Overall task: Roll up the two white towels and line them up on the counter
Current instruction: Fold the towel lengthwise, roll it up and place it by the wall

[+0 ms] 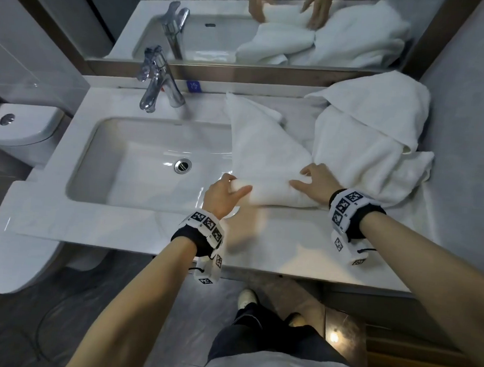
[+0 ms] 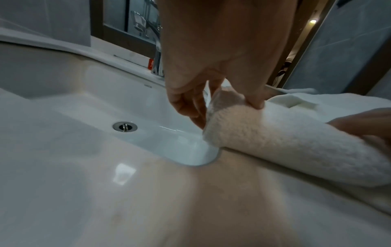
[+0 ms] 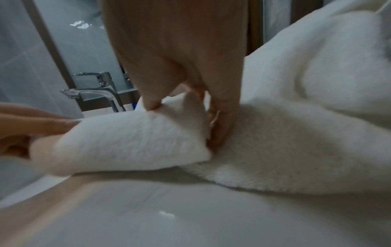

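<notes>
A small white towel (image 1: 267, 144) lies across the counter (image 1: 288, 245) and the sink's right rim, its near end rolled into a short tube (image 2: 285, 147). My left hand (image 1: 232, 187) pinches the tube's left end between thumb and fingers (image 2: 194, 110). At the tube's right end my right hand (image 1: 302, 178) grips it, thumb on top and fingers (image 3: 220, 130) tucked behind the roll (image 3: 131, 142). The far half of this towel is still flat. A second, larger white towel (image 1: 368, 144) lies crumpled against the right wall, touching the first towel (image 3: 317, 83).
The sink basin (image 1: 137, 175) with its drain (image 1: 183, 165) lies left of the towel, and a chrome faucet (image 1: 156, 84) stands behind it. A mirror (image 1: 247, 24) runs along the back. A toilet (image 1: 22, 128) stands at the left.
</notes>
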`<state>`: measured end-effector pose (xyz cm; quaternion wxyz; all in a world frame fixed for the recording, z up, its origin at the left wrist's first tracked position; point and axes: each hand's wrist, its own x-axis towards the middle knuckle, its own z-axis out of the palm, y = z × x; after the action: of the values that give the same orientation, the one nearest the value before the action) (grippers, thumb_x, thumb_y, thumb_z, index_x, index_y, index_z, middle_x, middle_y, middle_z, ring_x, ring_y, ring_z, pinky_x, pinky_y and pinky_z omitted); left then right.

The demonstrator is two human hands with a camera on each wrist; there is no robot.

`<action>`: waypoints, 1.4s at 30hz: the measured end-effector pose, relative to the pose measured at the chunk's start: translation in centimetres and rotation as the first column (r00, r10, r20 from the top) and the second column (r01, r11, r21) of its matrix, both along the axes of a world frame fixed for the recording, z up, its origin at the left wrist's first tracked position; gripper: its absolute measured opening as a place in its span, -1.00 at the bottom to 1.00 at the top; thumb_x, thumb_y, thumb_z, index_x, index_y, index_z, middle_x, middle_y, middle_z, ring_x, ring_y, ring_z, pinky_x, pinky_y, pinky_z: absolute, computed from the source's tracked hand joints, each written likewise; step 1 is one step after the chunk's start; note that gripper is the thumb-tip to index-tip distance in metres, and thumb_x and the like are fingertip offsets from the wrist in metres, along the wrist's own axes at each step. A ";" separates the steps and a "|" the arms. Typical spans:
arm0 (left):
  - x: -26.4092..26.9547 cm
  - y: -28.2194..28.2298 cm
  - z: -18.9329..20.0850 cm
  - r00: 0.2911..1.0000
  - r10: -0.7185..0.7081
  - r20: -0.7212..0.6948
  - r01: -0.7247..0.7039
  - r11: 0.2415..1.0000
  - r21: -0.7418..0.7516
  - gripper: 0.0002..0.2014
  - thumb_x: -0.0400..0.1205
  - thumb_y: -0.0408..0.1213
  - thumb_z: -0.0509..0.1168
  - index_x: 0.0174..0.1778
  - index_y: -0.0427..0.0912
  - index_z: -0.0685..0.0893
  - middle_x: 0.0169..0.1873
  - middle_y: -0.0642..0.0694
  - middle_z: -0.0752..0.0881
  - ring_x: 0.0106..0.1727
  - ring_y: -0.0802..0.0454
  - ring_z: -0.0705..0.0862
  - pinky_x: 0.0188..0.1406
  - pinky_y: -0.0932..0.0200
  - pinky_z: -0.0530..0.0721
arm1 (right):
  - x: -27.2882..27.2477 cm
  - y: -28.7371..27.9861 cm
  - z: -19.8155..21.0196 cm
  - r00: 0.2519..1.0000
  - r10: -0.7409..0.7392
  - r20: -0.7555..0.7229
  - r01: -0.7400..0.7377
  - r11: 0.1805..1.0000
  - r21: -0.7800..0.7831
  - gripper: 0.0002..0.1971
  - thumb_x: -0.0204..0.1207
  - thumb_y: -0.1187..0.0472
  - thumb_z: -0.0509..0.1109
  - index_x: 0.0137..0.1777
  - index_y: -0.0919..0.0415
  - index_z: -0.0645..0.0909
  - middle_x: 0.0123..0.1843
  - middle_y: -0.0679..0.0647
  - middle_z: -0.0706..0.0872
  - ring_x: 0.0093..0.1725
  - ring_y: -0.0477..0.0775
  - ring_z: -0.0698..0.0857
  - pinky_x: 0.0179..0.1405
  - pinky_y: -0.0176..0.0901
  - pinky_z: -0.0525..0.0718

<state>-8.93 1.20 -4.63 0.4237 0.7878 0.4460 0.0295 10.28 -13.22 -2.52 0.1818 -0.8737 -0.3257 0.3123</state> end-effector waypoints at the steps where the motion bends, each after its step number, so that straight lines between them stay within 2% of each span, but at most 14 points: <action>1: 0.6 0.3 0.0 0.999 0.012 -0.035 -0.012 1.000 0.005 -0.44 0.53 0.12 0.36 0.31 -0.18 0.50 0.22 -0.15 0.65 0.23 -0.13 0.61 0.26 0.01 0.55 | -0.1 0.2 -0.1 0.997 -0.069 0.048 0.069 0.998 0.003 -0.40 0.50 -0.10 0.38 0.39 0.30 0.42 0.40 0.27 0.44 0.38 0.25 0.49 0.43 0.05 0.42; 5: 2.5 1.5 -0.2 0.987 0.051 -0.152 -0.066 0.994 -0.091 -0.29 0.53 0.20 0.31 0.41 -0.24 0.34 0.32 -0.27 0.56 0.32 -0.26 0.57 0.34 -0.11 0.53 | -0.7 1.2 -0.5 0.962 -0.225 0.154 0.233 0.972 -0.036 -0.27 0.48 -0.22 0.32 0.42 0.37 0.34 0.41 0.36 0.45 0.37 0.33 0.47 0.36 0.08 0.44; 8: 3.4 2.6 -0.8 0.977 0.045 -0.207 -0.083 0.980 -0.179 -0.20 0.52 0.25 0.29 0.45 -0.32 0.30 0.35 -0.29 0.53 0.32 -0.26 0.57 0.29 -0.07 0.54 | -0.3 1.7 -0.9 0.950 -0.309 -0.039 0.308 0.951 -0.023 -0.14 0.37 -0.31 0.39 0.48 0.29 0.28 0.47 0.28 0.45 0.43 0.28 0.47 0.37 0.05 0.44; 12: 4.1 4.3 -1.3 0.959 -0.097 -0.265 0.021 0.961 -0.274 -0.42 0.52 0.32 0.22 0.05 -0.20 0.52 0.03 -0.16 0.64 -0.10 -0.03 0.58 -0.02 0.13 0.45 | 0.9 1.5 -1.5 0.902 -0.391 -0.184 0.402 0.915 0.026 -0.06 0.14 -0.33 0.55 0.43 0.20 0.38 0.43 0.15 0.56 0.39 0.18 0.54 0.33 -0.05 0.47; 15: 4.2 5.3 -1.3 0.930 -0.215 -0.298 0.050 0.877 -0.477 -0.31 0.46 0.44 0.15 0.09 -0.16 0.56 -0.01 -0.09 0.65 0.04 -0.01 0.63 0.10 0.11 0.60 | 1.6 1.7 -1.6 0.906 -0.385 -0.175 0.389 0.921 -0.013 -0.05 0.08 -0.41 0.52 0.37 0.22 0.50 0.33 0.15 0.66 0.29 0.19 0.62 0.18 -0.12 0.52; 19: 5.3 7.7 -0.8 0.905 -0.286 -0.314 -0.002 0.736 -0.677 -0.43 0.49 0.33 0.24 0.12 -0.12 0.53 0.02 -0.04 0.65 0.09 0.01 0.64 0.17 0.03 0.59 | 2.4 1.4 -1.7 0.891 -0.405 -0.208 0.399 0.914 -0.072 -0.04 0.08 -0.38 0.55 0.37 0.26 0.52 0.34 0.19 0.66 0.30 0.20 0.62 0.34 -0.02 0.54; 24: 9.3 12.3 0.8 0.993 0.021 -0.112 -0.080 0.834 -0.546 -0.58 0.59 0.05 0.33 0.13 -0.26 0.60 0.14 -0.15 0.66 0.11 -0.05 0.64 0.06 0.08 0.65 | 2.8 0.4 -1.0 0.919 -0.335 -0.210 0.300 0.937 -0.182 0.05 0.11 -0.38 0.54 0.47 0.33 0.40 0.41 0.21 0.58 0.34 0.20 0.58 0.39 0.02 0.51; 26: 11.0 13.5 1.3 0.995 0.093 -0.044 -0.102 0.847 -0.521 -0.57 0.56 0.07 0.36 0.06 -0.26 0.59 0.02 -0.13 0.68 0.18 -0.11 0.64 0.02 0.09 0.68 | 2.7 -0.4 -0.9 0.924 -0.308 -0.227 0.268 0.945 -0.189 0.03 0.10 -0.38 0.55 0.44 0.32 0.43 0.39 0.20 0.61 0.32 0.20 0.59 0.39 0.01 0.51; 31: 13.1 14.8 1.0 0.974 0.153 -0.167 -0.207 0.897 -0.390 -0.24 0.45 0.21 0.36 0.40 -0.30 0.49 0.08 -0.21 0.65 0.16 -0.26 0.66 0.30 -0.14 0.58 | 2.2 -2.0 -0.9 0.926 -0.253 -0.280 0.218 0.964 -0.150 -0.22 0.12 -0.29 0.59 0.25 0.22 0.60 0.20 0.10 0.73 0.20 0.12 0.66 0.28 -0.09 0.56; 34: 13.9 14.3 1.6 0.965 0.153 -0.211 -0.217 0.920 -0.326 -0.50 0.52 -0.04 0.33 0.28 -0.30 0.57 -0.21 -0.16 0.63 -0.15 -0.16 0.62 -0.09 0.11 0.57 | 1.9 -2.4 -0.5 0.926 -0.229 -0.300 0.201 0.972 -0.119 -0.33 0.16 -0.24 0.60 0.16 0.19 0.63 0.16 0.06 0.75 0.14 0.08 0.66 0.15 -0.16 0.54; 36: 15.1 13.8 2.7 0.976 0.170 -0.137 -0.211 0.896 -0.390 -0.59 0.58 -0.11 0.26 0.27 -0.28 0.56 -0.18 -0.18 0.62 -0.14 -0.14 0.60 -0.13 0.13 0.53 | 1.8 -2.5 -0.1 0.932 -0.223 -0.286 0.210 0.975 -0.076 -0.40 0.19 -0.20 0.60 0.13 0.14 0.60 0.15 0.01 0.72 0.15 0.06 0.64 0.09 -0.20 0.49; 38: 16.7 13.3 4.9 0.958 0.259 0.123 -0.124 0.762 -0.636 -0.73 0.63 -0.18 0.17 0.16 -0.26 0.54 -0.11 -0.18 0.63 -0.02 -0.13 0.62 -0.04 0.08 0.59 | 1.7 -2.6 0.5 0.949 -0.224 -0.221 0.230 0.973 0.001 -0.35 0.21 -0.17 0.61 0.20 0.18 0.55 0.17 0.02 0.67 0.21 0.07 0.61 0.14 -0.17 0.48; 40: 17.6 13.1 7.2 0.869 0.341 0.358 0.075 0.624 -0.777 -0.76 0.65 -0.24 0.10 0.10 -0.30 0.55 0.01 -0.25 0.70 0.08 -0.15 0.68 0.11 0.04 0.66 | 1.6 -2.9 1.1 0.948 -0.254 -0.192 0.279 0.953 0.118 -0.33 0.18 -0.13 0.64 0.23 0.17 0.55 0.14 -0.02 0.68 0.16 0.02 0.62 0.09 -0.21 0.50; 42: 18.2 13.2 8.9 0.797 0.378 0.472 0.189 0.585 -0.789 -0.68 0.63 -0.18 0.10 0.17 -0.32 0.56 0.17 -0.28 0.70 0.20 -0.15 0.68 0.25 0.01 0.64 | 1.4 -3.2 1.8 0.924 -0.295 -0.245 0.350 0.909 0.226 -0.42 0.15 -0.08 0.67 0.12 0.10 0.59 0.03 -0.09 0.74 0.02 -0.16 0.68 -0.05 -0.37 0.54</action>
<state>9.24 14.40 4.23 0.8474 0.4304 0.2964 0.0942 11.69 -16.44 -0.74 0.3790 -0.8462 -0.1946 0.3200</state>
